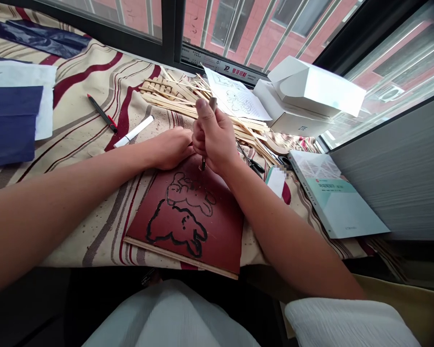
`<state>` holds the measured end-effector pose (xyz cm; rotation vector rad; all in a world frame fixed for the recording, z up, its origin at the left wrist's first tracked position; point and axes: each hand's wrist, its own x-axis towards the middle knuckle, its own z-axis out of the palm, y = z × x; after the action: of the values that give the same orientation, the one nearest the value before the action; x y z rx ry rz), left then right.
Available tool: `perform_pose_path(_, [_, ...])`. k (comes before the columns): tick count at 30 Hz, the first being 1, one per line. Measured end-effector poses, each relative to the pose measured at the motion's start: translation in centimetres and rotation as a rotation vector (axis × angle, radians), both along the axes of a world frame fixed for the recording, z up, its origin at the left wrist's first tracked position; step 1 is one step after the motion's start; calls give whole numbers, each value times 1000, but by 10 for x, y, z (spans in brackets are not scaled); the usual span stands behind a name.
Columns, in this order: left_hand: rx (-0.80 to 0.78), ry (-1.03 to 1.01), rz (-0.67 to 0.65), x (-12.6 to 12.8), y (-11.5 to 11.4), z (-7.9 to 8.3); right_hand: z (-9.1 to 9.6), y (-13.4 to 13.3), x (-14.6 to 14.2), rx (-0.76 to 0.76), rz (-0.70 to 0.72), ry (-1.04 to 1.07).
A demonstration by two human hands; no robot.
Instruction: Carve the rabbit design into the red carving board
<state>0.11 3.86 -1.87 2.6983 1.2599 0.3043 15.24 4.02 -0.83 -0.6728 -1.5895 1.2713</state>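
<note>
Large window frames (171, 29) look out on a red brick wall (198, 19) and border the tabletop (83, 96), which we see covered by a cream cloth with dark red and grey stripes and scattered with fine wood dust. Across its far side we note a white cardboard box (311, 91), a bundle of thin wooden strips (173, 99), and a paper sheet (235, 94) bearing line drawings. To the right lies a pale green book (332, 197); to the left, dark blue paper (10, 125) overlaps white paper (21, 72). Black-handled scissors (251, 161) sit beside the wooden strips, while a red-and-black pen (101, 113) and a white marker (133, 131) lie apart on the cloth.

At centre, near the tabletop's front edge, a red-brown wooden board (220, 231) lies tilted on the cloth, with two animal figures outlined in black on its face. We see the left hand (169, 148) and right hand (215, 140) meeting above its upper edge. The right fingers (206, 130) are clamped around a small carving tool (212, 103), whose metal tip (203, 165) points down at the board, just above the upper figure. The left fingers (186, 144) lie together, curled against the right hand; we cannot tell whether they grip anything.
</note>
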Motion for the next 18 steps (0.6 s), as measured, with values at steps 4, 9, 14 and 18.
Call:
perform_pose_path(4, [-12, 14, -51, 0, -3, 2, 13, -10, 6, -148, 255, 69])
perform_pose_path(9, [-1, -44, -7, -2, 0, -4, 26, -18, 18, -215, 221, 46])
perform_pose_path(14, [18, -3, 45, 0, 2, -7, 36, -29, 22, -137, 124, 116])
perform_pose_path(18, [33, 90, 41, 2, -2, -1, 34, -27, 19, -134, 82, 150])
